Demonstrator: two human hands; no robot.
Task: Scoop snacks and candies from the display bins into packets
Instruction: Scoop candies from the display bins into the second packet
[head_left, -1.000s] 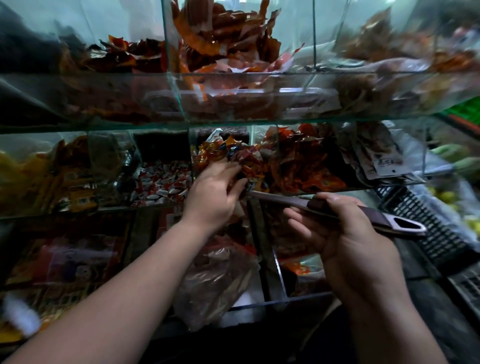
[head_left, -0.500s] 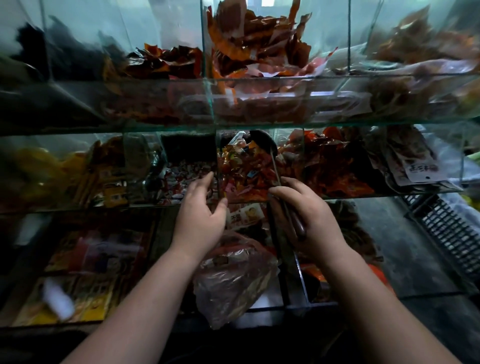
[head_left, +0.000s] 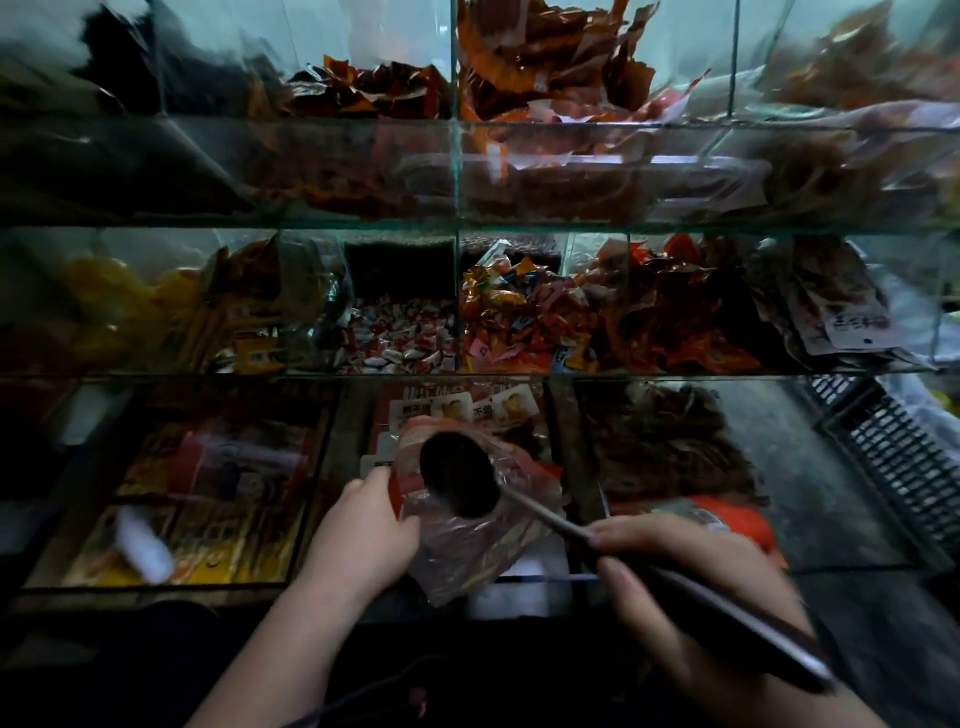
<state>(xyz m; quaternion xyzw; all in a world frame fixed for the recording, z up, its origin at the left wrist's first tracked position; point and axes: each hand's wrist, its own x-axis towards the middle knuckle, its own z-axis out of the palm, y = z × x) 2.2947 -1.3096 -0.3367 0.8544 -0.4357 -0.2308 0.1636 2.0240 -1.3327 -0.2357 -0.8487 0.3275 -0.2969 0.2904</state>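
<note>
**Scoop poised over the packet mouth**

Head view: the left hand (head_left: 363, 525) is gripping the near-left rim of the clear plastic packet (head_left: 467, 551). Its fingers are curling round the film and holding the mouth open just past the fingertips. The right hand (head_left: 696, 587) is wrapping its fingers round the dark handle of the long metal scoop (head_left: 457, 475), with the forefinger stretching forward along the shaft. The round bowl is sitting out beyond those fingertips, right over the packet's mouth. It's too dark to tell whether the bowl is touching the film or carrying anything. The bin of mixed wrapped candies (head_left: 519, 322) is lying well beyond both sets of fingers, higher up.

To tip well, I'd say the right wrist is wanting a slow roll toward the left fingers, with the bowl's lip going inside the rim first. The left fingers should be pulling the film taut, so the mouth isn't folding shut and nothing is spilling past the edge.
</note>
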